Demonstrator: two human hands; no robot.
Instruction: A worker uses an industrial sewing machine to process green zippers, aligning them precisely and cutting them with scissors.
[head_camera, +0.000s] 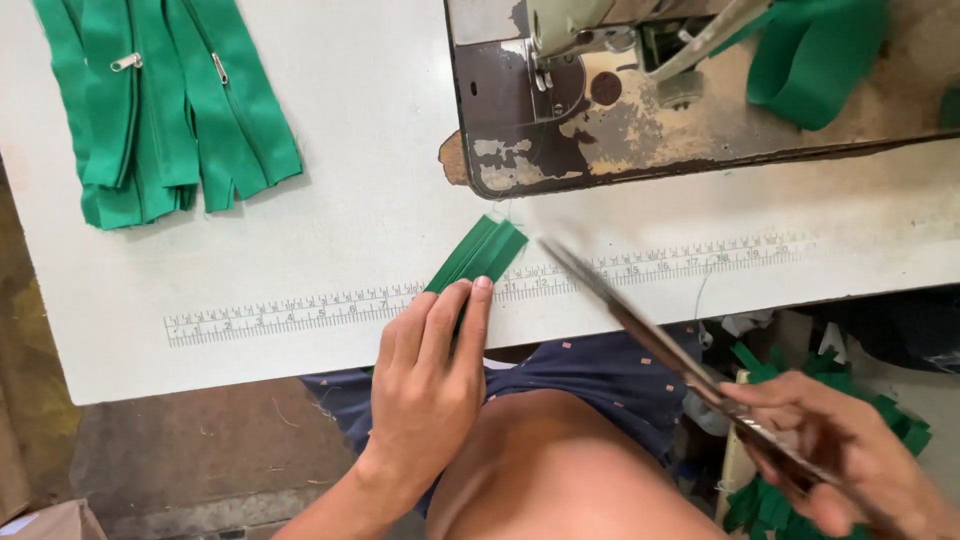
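Right hand clenched on the scissors, blades blurred, tips near the green zipper strip; left hand lies flat, fingers pinning that strip on the white table by the printed ruler. The strip looks light, limp and likely slick, so I'd hold it flat close to its near end rather than pinch it mid-span. Further back: a pile of green zippers top left, a worn sewing machine bed with more green fabric, and green offcuts low beside the right hand.
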